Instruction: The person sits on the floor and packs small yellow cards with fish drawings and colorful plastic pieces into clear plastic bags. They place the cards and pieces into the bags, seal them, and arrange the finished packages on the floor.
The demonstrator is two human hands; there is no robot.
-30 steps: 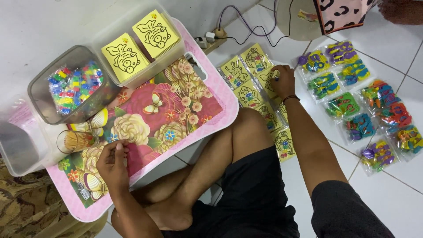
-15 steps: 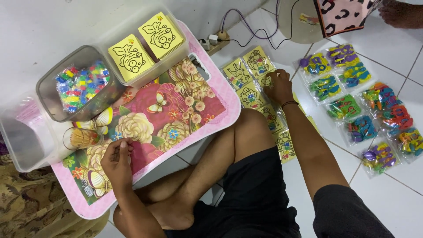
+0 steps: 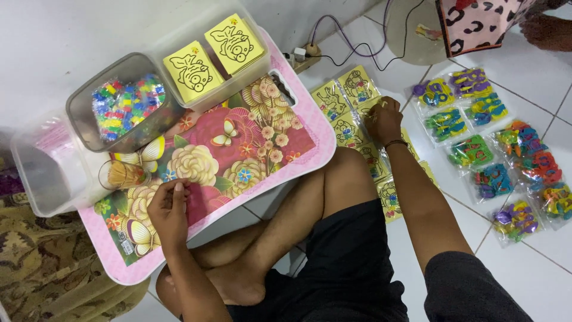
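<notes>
Yellow picture cards (image 3: 357,113) in clear sleeves lie in a row on the white floor tiles, just right of your knee; your right hand (image 3: 384,119) is down on them, fingers curled over one card near the top of the row, pinching at its edge. Your left hand (image 3: 170,209) rests on the pink flowered tray (image 3: 238,155), fingers bent together, thumb and forefinger tips close; can't tell if anything small is between them. Just beside the left hand, a small clear cup (image 3: 122,174) with thin sticks. Beyond it a clear tub of coloured beads (image 3: 122,107), then a clear box holding two stacks of yellow cards (image 3: 211,56) with cartoon drawings. Right of your right hand, well apart, bags of coloured foam shapes (image 3: 488,143) spread over the tiles. Top right, another person's hand (image 3: 545,30) by a pink spotted bag (image 3: 476,24). Power strip with cables (image 3: 304,53) by the wall.
</notes>
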